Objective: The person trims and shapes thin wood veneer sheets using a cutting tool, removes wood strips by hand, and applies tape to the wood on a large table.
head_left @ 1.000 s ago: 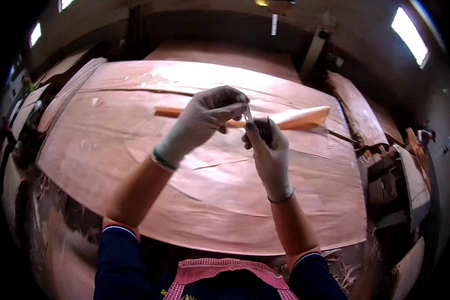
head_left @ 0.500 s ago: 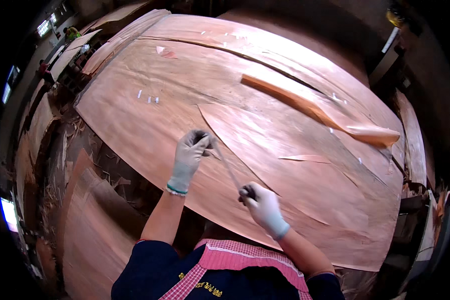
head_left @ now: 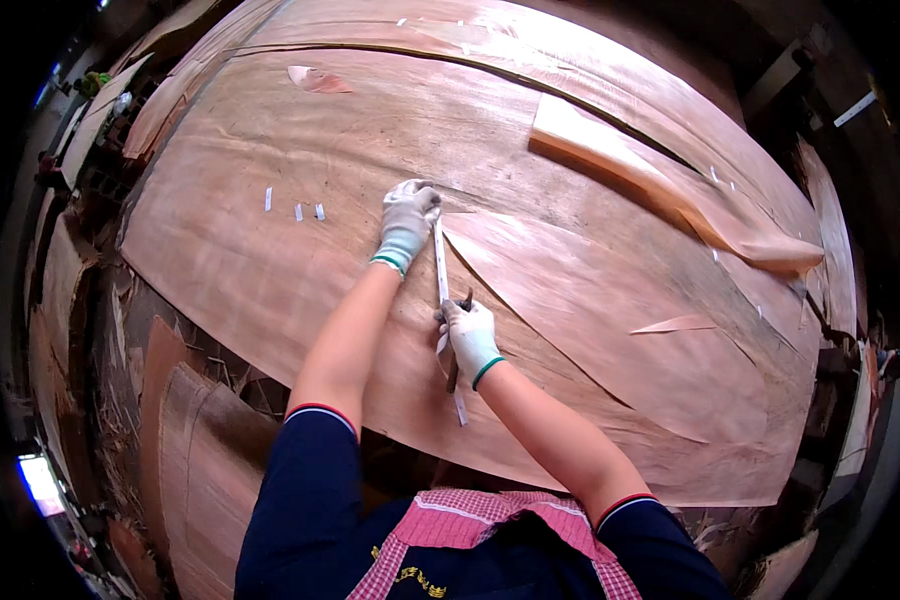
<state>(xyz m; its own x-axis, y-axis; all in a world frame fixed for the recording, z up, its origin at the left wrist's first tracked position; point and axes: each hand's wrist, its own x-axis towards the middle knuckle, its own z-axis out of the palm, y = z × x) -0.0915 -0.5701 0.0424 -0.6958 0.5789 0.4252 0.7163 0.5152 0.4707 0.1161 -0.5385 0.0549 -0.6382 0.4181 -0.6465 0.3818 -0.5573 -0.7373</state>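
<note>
My left hand (head_left: 408,212), in a pale knit glove, pinches the upper end of a narrow white tape strip (head_left: 442,262) at the tip of a pale veneer piece (head_left: 590,300). The strip runs down toward me past my right hand (head_left: 470,335), also gloved, with closed fingers. A slim dark tool (head_left: 453,378) sticks out above and below that fist; its kind is unclear. Below the fist the tape's tail (head_left: 461,408) hangs over the large pinkish wood veneer sheet (head_left: 270,280). Whether the strip touches the sheet, I cannot tell.
A curled orange-brown veneer piece (head_left: 670,200) lies at the right, and a small sliver (head_left: 675,324) nearer me. Short white tape pieces (head_left: 299,212) dot the sheet. A long dark gap (head_left: 490,72) crosses its far part. Another veneer stack (head_left: 210,450) stands at lower left.
Both hands have come closer together, the strip now hanging more upright between them. My right hand has moved left and up. The view has shifted, and the curled piece lies farther open.
</note>
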